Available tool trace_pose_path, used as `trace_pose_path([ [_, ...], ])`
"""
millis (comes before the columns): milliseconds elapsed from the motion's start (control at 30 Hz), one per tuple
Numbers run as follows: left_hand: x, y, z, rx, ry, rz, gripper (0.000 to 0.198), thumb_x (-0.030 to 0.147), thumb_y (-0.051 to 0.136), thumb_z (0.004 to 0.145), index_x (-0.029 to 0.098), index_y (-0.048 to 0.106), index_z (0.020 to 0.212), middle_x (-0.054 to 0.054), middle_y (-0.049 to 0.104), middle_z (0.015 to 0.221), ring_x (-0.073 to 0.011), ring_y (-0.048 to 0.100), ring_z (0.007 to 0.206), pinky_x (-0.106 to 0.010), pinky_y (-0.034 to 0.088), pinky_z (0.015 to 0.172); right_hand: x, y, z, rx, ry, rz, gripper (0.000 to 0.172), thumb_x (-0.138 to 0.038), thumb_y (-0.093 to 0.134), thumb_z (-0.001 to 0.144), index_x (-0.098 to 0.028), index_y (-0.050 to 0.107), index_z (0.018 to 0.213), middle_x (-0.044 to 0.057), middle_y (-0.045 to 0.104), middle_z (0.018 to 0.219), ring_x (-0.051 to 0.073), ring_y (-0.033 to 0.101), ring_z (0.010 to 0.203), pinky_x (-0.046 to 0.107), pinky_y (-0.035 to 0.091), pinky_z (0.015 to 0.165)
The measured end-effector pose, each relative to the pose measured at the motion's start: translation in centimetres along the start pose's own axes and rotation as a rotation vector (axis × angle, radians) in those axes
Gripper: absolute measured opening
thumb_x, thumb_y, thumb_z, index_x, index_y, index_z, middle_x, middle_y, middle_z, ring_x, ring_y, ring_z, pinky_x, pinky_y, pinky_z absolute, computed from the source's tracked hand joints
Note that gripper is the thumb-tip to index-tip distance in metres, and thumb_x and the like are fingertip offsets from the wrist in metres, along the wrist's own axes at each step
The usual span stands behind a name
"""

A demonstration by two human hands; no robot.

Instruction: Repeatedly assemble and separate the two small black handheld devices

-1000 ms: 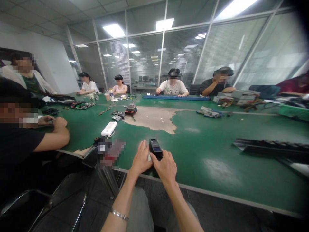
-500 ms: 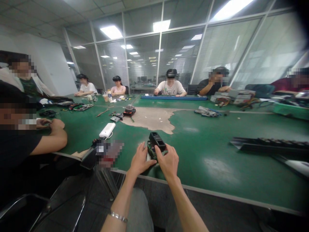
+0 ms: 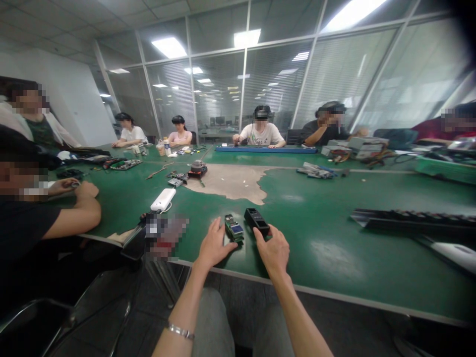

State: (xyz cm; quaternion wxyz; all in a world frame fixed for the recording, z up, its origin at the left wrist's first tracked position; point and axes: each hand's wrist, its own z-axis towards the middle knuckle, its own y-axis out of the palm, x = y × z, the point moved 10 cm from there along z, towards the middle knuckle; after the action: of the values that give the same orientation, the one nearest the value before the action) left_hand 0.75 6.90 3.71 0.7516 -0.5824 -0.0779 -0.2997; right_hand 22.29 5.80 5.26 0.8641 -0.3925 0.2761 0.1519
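Observation:
A green circuit board with a small bluish screen (image 3: 234, 230) lies near the front edge of the green table (image 3: 308, 198). My left hand (image 3: 215, 244) is beside its left side, thumb and fingers spread around its near end; whether it touches the board is hard to tell. To the right of the board, my right hand (image 3: 274, 248) grips a black rectangular housing (image 3: 256, 221) by its near end, thumb on top. The housing and the board are apart. The fingers under the housing are partly hidden.
Left of my hands are a white power strip (image 3: 163, 199) and a person's forearms. Farther back lie a grey and orange part (image 3: 197, 168) and a bundle of grey pieces (image 3: 316, 170). A long black tray (image 3: 401, 221) is at the right. Several people sit around the table.
The black housing has come off the circuit board and moved right in my right hand. The board is now uncovered. My left hand stays by the board.

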Motion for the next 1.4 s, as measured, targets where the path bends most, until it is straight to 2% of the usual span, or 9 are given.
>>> trace_pose_path([
  [300, 0.4, 0.0, -0.1, -0.024, 0.014, 0.023, 0.061, 0.058, 0.054, 0.081, 0.015, 0.054, 0.125, -0.017, 0.023, 0.152, -0.0294, 0.021, 0.141, -0.042, 0.024, 0.113, -0.4, 0.9, -0.7, -0.109, 0.01, -0.141, 0.041, -0.053, 0.051, 0.082, -0.019, 0.058, 0.106, 0.008, 0.062, 0.097, 0.022, 0.058, 0.085, 0.03, 0.036, 0.069],
  [567, 0.6, -0.1, 0.0, -0.041, 0.017, 0.037, 0.061, 0.057, 0.051, 0.083, 0.018, 0.048, 0.13, -0.015, 0.022, 0.153, -0.0292, 0.02, 0.141, -0.044, 0.023, 0.113, -0.7, 0.8, -0.9, -0.108, 0.003, -0.2, 0.061, -0.06, 0.052, 0.079, -0.012, 0.052, 0.117, 0.014, 0.059, 0.104, 0.025, 0.058, 0.09, 0.031, 0.039, 0.072],
  [833, 0.7, -0.1, -0.1, -0.037, 0.03, 0.047, 0.053, 0.051, 0.048, 0.087, 0.018, 0.049, 0.128, -0.014, 0.024, 0.153, -0.0282, 0.021, 0.141, -0.045, 0.026, 0.112, -0.6, 1.0, -0.8, -0.14, 0.035, -0.217, 0.047, -0.059, 0.047, 0.082, -0.018, 0.059, 0.102, 0.009, 0.058, 0.094, 0.022, 0.058, 0.08, 0.031, 0.038, 0.067],
  [1033, 0.8, 0.0, -0.1, -0.031, 0.036, 0.047, 0.051, 0.049, 0.049, 0.087, 0.017, 0.051, 0.126, -0.014, 0.025, 0.152, -0.0281, 0.021, 0.141, -0.045, 0.026, 0.112, -0.7, 0.0, -0.4, -0.062, -0.004, -0.027, 0.044, -0.058, 0.052, 0.08, -0.017, 0.063, 0.089, 0.009, 0.062, 0.085, 0.023, 0.056, 0.082, 0.031, 0.038, 0.073],
  [1233, 0.9, -0.1, -0.2, -0.012, 0.047, 0.037, 0.047, 0.046, 0.052, 0.086, 0.018, 0.052, 0.124, -0.014, 0.026, 0.152, -0.0271, 0.022, 0.141, -0.045, 0.027, 0.112, -2.9, -1.4, -0.2, -0.005, -0.01, 0.167, 0.044, -0.059, 0.052, 0.08, -0.017, 0.064, 0.087, 0.007, 0.065, 0.084, 0.02, 0.056, 0.08, 0.028, 0.038, 0.074],
  [1400, 0.8, -0.3, -0.2, 0.002, 0.036, 0.029, 0.045, 0.042, 0.056, 0.084, 0.018, 0.052, 0.122, -0.013, 0.029, 0.151, -0.027, 0.022, 0.141, -0.045, 0.027, 0.112, -6.1, -0.9, -0.5, -0.041, -0.048, 0.185, 0.044, -0.059, 0.051, 0.08, -0.017, 0.065, 0.086, 0.007, 0.065, 0.082, 0.02, 0.056, 0.079, 0.028, 0.039, 0.074],
])
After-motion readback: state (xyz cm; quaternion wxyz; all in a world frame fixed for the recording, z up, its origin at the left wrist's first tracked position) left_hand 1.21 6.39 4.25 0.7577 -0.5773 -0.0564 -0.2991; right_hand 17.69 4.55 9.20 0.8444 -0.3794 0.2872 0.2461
